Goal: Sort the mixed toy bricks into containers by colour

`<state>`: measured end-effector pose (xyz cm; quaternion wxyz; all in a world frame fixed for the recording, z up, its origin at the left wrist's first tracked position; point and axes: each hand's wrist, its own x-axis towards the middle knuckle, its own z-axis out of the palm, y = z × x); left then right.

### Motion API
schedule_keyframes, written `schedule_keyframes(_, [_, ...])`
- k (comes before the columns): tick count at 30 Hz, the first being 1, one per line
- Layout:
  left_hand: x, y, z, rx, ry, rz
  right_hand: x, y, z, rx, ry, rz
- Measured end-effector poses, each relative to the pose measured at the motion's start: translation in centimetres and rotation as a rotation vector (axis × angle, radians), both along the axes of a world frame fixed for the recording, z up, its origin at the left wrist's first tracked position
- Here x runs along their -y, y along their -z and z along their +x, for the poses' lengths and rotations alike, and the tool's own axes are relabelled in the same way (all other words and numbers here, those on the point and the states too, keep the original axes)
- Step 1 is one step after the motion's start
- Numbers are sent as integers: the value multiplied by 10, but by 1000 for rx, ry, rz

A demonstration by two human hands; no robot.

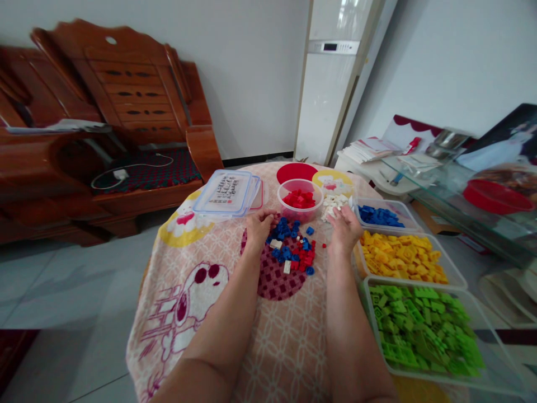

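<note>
My left hand [259, 228] is at the left edge of a mixed pile of small toy building bricks [289, 246], mostly blue and red with a few white ones. Its fingers are closed together, and what they hold is too small to name. My right hand [344, 228] reaches to a heap of white bricks [334, 204] on the cloth. The fingers there are bent inward, with anything between them hidden. Between and beyond my hands stands a round clear tub [300, 215] with red bricks [299, 198] inside.
Along the right stand clear boxes of blue bricks [380, 216], yellow bricks [403, 257] and green bricks [423, 327]. Box lids [226, 193] lie stacked at the back left, and a red lid [296, 173] behind the tub. A patterned cloth [289, 341] covers the round table.
</note>
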<state>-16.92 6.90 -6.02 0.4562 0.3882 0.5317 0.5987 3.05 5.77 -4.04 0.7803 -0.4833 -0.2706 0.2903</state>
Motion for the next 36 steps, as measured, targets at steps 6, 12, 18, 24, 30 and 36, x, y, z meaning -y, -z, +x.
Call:
schedule_keyframes(6, [-1, 1, 1, 23, -1, 10, 1, -3, 3, 50, -46, 16])
schedule_keyframes(12, [0, -1, 0, 11, -14, -6, 17, -11, 1, 359, -321, -242])
schedule_keyframes(18, [1, -4, 1, 13, -19, -16, 25, -8, -4, 912, -598, -454])
schedule_keyframes(24, [1, -4, 0, 3, -24, -40, 26, -7, 2, 1182, -548, -580])
schedule_keyframes(30, [2, -4, 1, 1, -20, -46, 28, -12, 1, 1213, -582, -563])
schedule_keyframes(36, [1, -3, 0, -4, -18, -35, 29, -9, -11, 1388, -629, -650])
